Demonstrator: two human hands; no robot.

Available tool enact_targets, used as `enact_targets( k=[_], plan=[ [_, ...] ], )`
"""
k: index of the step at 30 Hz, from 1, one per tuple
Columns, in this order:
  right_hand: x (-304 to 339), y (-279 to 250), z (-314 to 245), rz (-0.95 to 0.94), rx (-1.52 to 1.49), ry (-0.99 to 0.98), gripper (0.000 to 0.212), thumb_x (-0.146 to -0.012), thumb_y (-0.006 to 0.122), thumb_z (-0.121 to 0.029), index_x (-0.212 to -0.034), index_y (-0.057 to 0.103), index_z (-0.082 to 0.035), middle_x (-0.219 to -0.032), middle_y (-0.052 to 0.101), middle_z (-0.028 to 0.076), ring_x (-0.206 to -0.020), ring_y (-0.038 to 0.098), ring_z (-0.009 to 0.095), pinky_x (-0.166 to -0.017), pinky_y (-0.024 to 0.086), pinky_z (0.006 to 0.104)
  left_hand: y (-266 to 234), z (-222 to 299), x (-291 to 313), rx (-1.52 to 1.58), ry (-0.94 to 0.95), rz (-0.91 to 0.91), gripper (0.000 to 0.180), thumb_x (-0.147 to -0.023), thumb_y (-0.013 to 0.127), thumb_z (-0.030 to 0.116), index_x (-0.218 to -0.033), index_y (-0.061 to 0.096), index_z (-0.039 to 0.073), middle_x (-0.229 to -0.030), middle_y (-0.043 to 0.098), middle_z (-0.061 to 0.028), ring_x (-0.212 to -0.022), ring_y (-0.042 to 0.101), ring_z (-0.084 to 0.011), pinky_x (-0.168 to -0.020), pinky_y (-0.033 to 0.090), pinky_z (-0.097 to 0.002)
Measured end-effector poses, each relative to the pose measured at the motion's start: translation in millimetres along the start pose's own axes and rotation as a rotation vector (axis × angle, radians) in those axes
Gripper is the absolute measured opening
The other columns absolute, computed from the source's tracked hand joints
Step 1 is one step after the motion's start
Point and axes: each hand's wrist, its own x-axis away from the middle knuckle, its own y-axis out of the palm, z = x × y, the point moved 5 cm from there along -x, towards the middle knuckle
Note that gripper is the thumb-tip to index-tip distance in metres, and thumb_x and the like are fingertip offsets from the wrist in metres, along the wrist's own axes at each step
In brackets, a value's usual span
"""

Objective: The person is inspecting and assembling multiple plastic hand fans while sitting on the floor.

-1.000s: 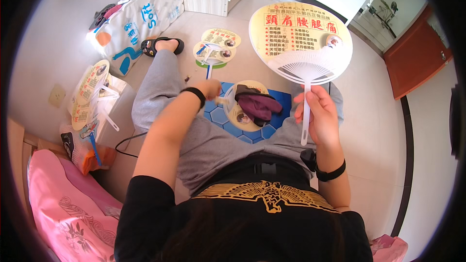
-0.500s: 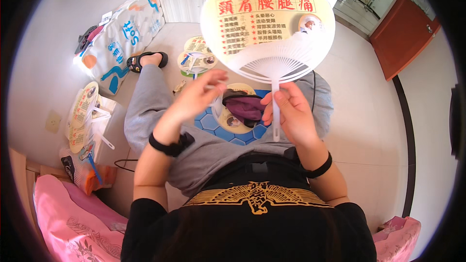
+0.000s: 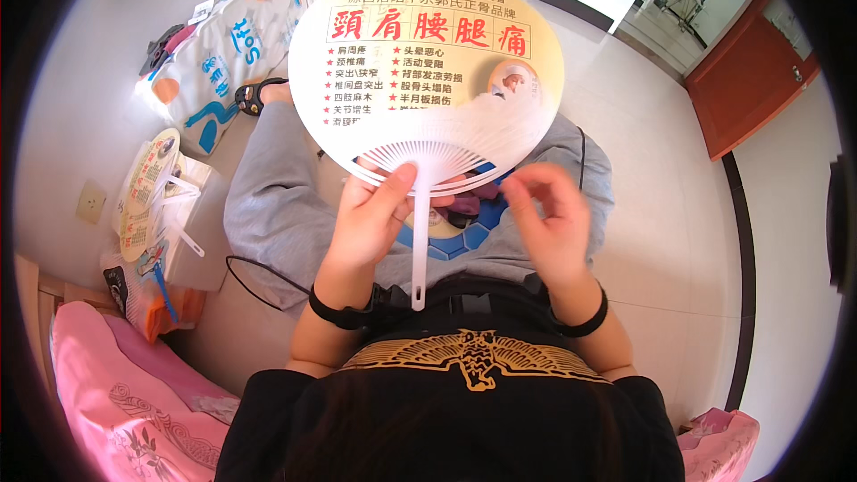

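A round hand fan [image 3: 428,62] with a pale yellow printed face and white plastic ribs is held upright in front of me. My left hand [image 3: 375,214] grips it where the ribs meet the handle, thumb across the front and fingers behind. Its white handle points down toward my waist. My right hand [image 3: 549,219] is beside the fan's lower right edge, thumb and forefinger curved apart, holding nothing. Behind the fan, a purple and black cloth item [image 3: 469,203] lies on a blue hexagon-patterned surface [image 3: 464,239] between my legs, partly hidden.
Several similar fans [image 3: 147,192] lean by a box at the left wall. A large white-and-blue plastic-wrapped pack [image 3: 223,54] stands at the upper left. Pink fabric [image 3: 116,393] covers something at the lower left. A reddish-brown door [image 3: 750,71] is at the right.
The fan has passed from my right hand to my left and moved left and slightly down. My right hand has let go of the handle.
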Motion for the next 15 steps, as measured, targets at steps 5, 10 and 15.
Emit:
enact_targets(
  k=[5, 10, 15],
  plan=[
    [-15, -22, -40, 0.145, 0.377, -0.375, 0.019, -0.07, 0.065, 0.005, -0.086, 0.058, -0.001, -0.082, 0.056, 0.008, -0.07, 0.055, 0.016, -0.063, 0.045, 0.0242, -2, 5, 5, -0.007, 0.075, -0.024, 0.037, -0.089, 0.041, 0.011, -0.121, 0.034, -0.007, -0.105, 0.055, -0.0235, -0.089, 0.06, -0.0347, -0.071, 0.055, -0.0392],
    [-18, -21, -59, 0.135, 0.426, -0.41, 0.022, -0.067, 0.066, 0.006, -0.087, 0.058, -0.001, -0.085, 0.056, 0.01, -0.075, 0.055, 0.019, -0.065, 0.044, 0.0262, 3, 8, 7, -0.009, 0.125, -0.13, 0.042, -0.088, 0.044, 0.014, -0.122, 0.033, -0.007, -0.107, 0.054, -0.0246, -0.092, 0.059, -0.0357, -0.073, 0.054, -0.0415],
    [-19, -12, -69, 0.086, 0.48, -0.491, 0.027, -0.065, 0.067, 0.006, -0.089, 0.059, -0.002, -0.089, 0.057, 0.01, -0.077, 0.055, 0.023, -0.068, 0.045, 0.0287, 9, 7, 8, -0.044, 0.145, -0.162, 0.049, -0.086, 0.049, 0.017, -0.125, 0.03, -0.006, -0.111, 0.051, -0.0252, -0.099, 0.056, -0.036, -0.079, 0.051, -0.0443]
  ],
)
